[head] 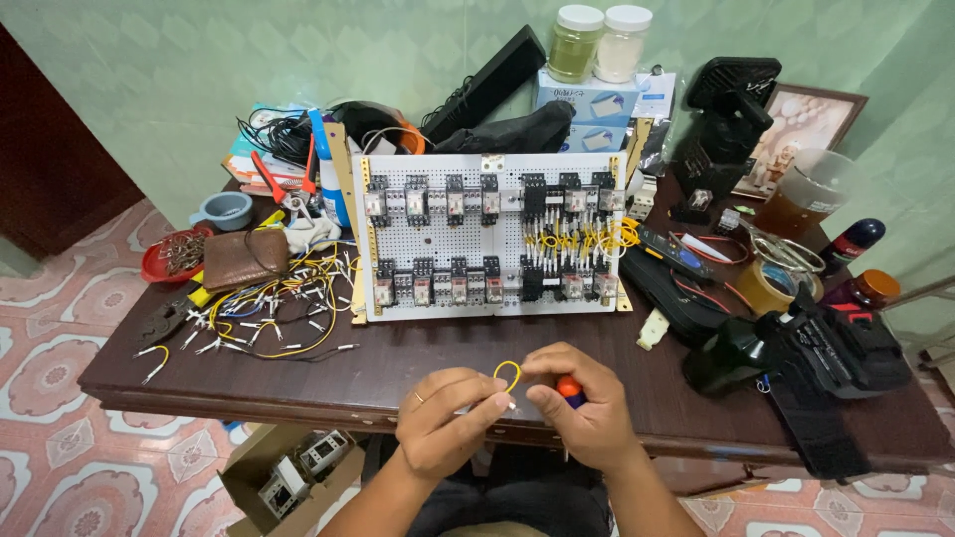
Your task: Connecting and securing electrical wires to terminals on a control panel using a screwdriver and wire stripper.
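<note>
Holding: both hands sit together at the near edge of the tabletop [298, 373], pinching one short yellow wire [507, 375] between them.
Left hand [445, 423]: grip pressed together on the wire's near end, thumb and forefinger closed on its pale tip; a ring shows on one finger.
Right hand [585, 408]: grip closed on the other end of the wire, with a screwdriver [568, 391] tucked in the palm; only its orange-and-blue handle top shows.
Yellow wire: bent into a small upright loop between the two hands, above the tabletop edge, well apart from the board.
Relay board [492, 234]: white perforated panel propped upright in the middle of the tabletop, two rows of relay sockets, yellow jumpers bunched on its right half.
Loose wires [264, 303]: yellow and white leads scattered left of the board, near a brown leather pouch [244, 259].
Right side: black power tool [806, 353] and a roll of brown tape [764, 286].
Floor: open cardboard box [284, 477] of parts under the tabletop edge.
</note>
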